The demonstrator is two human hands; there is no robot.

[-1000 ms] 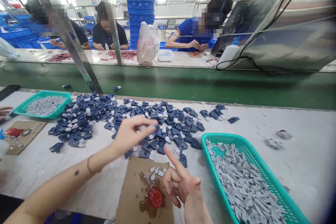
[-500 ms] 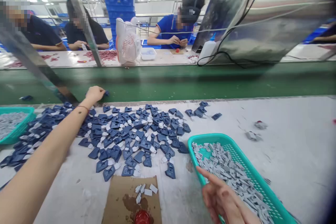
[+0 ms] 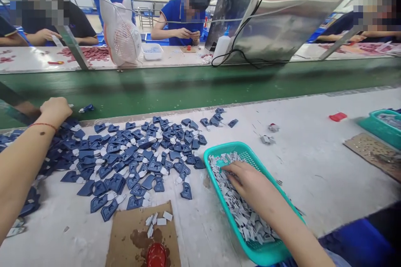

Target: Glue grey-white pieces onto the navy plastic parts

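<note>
Two hands in use, set well apart. Right hand (image 3: 246, 179) is lowered into the green basket (image 3: 263, 255), fingers bent down among the grey pieces (image 3: 257, 229); whether one is pinched cannot be told. Left hand (image 3: 56, 110) is stretched to the far left of the pile of blue pieces (image 3: 155, 166), back of the hand up; its fingers are hidden, so its grip cannot be told.

Placement: the basket is set at the right, probably so that grey pieces can be reached without leaning. The blue pieces are spread loose on the table (image 3: 194, 233), probably for easy picking one by one. The cardboard (image 3: 122, 242) is laid in front, between pile and body, likely to keep wet stains off the tabletop; dark patches are seen around the red dish (image 3: 156, 255) on it.

Counts: one basket at the right hand, one more basket (image 3: 371, 127) at the far right edge. Cardboard sheets: two, the other (image 3: 372, 154) near that basket. Red dish: one; about five small blocks (image 3: 161, 221) beyond it. One stray blue piece (image 3: 87, 108) is seen on the green strip (image 3: 150, 96). Blue pieces: dozens, overlapped; grey ones: too many, exact count not possible.
</note>
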